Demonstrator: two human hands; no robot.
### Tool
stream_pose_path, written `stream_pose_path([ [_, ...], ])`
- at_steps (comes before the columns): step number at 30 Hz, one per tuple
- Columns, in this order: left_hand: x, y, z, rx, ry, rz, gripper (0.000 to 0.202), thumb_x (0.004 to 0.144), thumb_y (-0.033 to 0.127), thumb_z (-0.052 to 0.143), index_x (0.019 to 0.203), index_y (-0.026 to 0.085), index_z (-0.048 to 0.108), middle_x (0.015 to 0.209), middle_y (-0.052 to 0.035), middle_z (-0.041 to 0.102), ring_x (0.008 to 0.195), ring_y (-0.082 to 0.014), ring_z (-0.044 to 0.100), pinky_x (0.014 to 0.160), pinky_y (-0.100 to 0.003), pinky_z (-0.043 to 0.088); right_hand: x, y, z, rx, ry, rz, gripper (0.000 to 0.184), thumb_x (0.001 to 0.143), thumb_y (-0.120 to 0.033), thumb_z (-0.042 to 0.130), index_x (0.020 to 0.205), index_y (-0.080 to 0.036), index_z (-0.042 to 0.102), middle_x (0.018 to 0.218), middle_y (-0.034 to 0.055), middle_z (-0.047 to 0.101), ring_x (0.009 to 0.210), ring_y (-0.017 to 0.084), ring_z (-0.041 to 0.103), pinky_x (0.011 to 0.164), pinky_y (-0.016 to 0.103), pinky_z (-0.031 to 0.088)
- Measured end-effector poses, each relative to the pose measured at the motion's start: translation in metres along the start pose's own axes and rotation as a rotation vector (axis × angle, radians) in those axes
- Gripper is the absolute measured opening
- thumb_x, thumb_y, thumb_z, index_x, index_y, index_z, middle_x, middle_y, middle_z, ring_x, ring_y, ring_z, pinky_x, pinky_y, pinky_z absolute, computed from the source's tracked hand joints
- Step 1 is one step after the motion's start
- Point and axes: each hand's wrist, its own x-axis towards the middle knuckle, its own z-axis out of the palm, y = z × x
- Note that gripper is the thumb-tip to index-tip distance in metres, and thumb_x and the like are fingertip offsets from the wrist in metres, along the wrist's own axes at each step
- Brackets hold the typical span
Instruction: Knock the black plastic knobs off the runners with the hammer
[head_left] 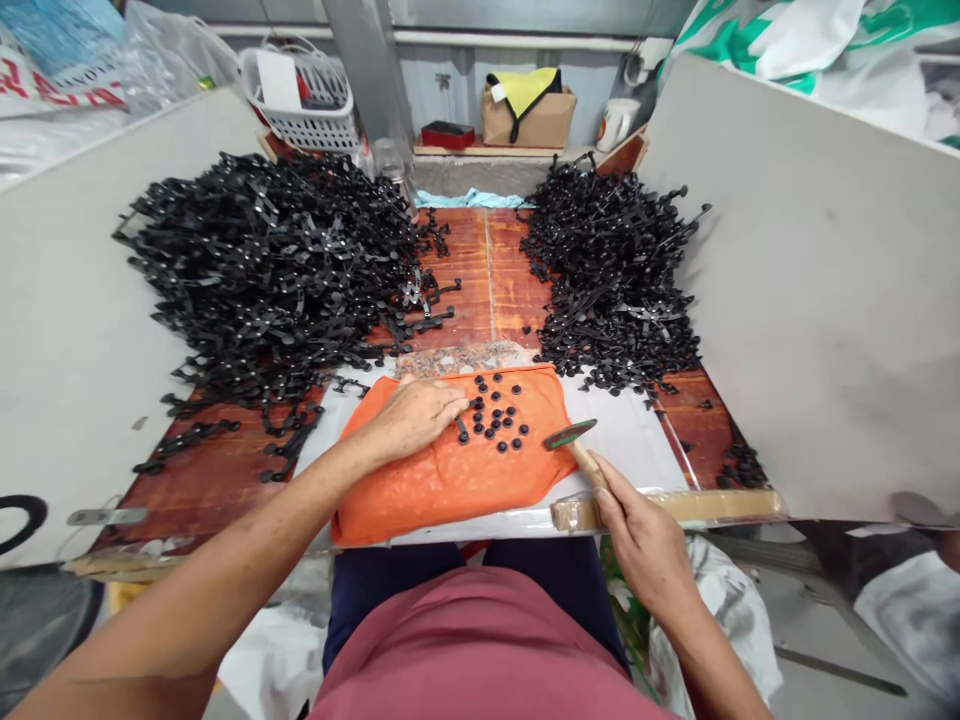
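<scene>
My left hand (414, 415) rests on an orange cloth (442, 480) with its fingers curled together, pinching a small black strip at their tips. Several small black round caps (496, 412) lie scattered on the cloth just right of those fingers. My right hand (637, 530) is closed around the wooden handle of a small hammer (574, 438), whose green-tinged head hovers at the cloth's right edge.
A large heap of black plastic strips (270, 270) fills the left of the red-brown table; a smaller heap (611, 275) lies on the right. Grey boards (817, 300) wall both sides. A white basket (304, 95), a cardboard box (529, 115) and a mug (616, 122) stand behind.
</scene>
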Motion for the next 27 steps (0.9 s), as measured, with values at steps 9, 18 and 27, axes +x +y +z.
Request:
stream_pose_path([
  [9, 0.000, 0.007, -0.008, 0.034, -0.055, 0.005, 0.041, 0.105, 0.034, 0.038, 0.082, 0.023, 0.070, 0.096, -0.0033, 0.078, 0.092, -0.0231, 0.066, 0.087, -0.038, 0.034, 0.038, -0.041, -0.025, 0.085, 0.049, -0.206, 0.046, 0.108, -0.030, 0.044, 0.153, -0.027, 0.053, 0.141, 0.0053, 0.068, 0.120, 0.023, 0.071, 0.100, 0.033, 0.058],
  [18, -0.001, 0.004, -0.001, -0.016, -0.056, 0.000, 0.042, 0.107, 0.031, 0.035, 0.085, 0.019, 0.069, 0.097, -0.0047, 0.076, 0.094, -0.0233, 0.064, 0.090, -0.038, 0.035, 0.080, -0.086, -0.002, -0.145, -0.011, -0.332, 0.050, 0.106, -0.023, 0.043, 0.156, -0.029, 0.049, 0.100, 0.0056, 0.079, 0.076, 0.022, 0.076, 0.069, 0.031, 0.060],
  [27, -0.001, 0.005, 0.002, -0.025, -0.037, 0.003, 0.043, 0.107, 0.033, 0.037, 0.088, 0.020, 0.073, 0.097, -0.0061, 0.076, 0.095, -0.0248, 0.064, 0.090, -0.040, 0.036, 0.085, -0.087, -0.005, -0.373, -0.105, -0.285, 0.052, 0.105, -0.026, 0.048, 0.157, -0.033, 0.047, 0.094, 0.0054, 0.079, 0.070, 0.021, 0.074, 0.063, 0.028, 0.054],
])
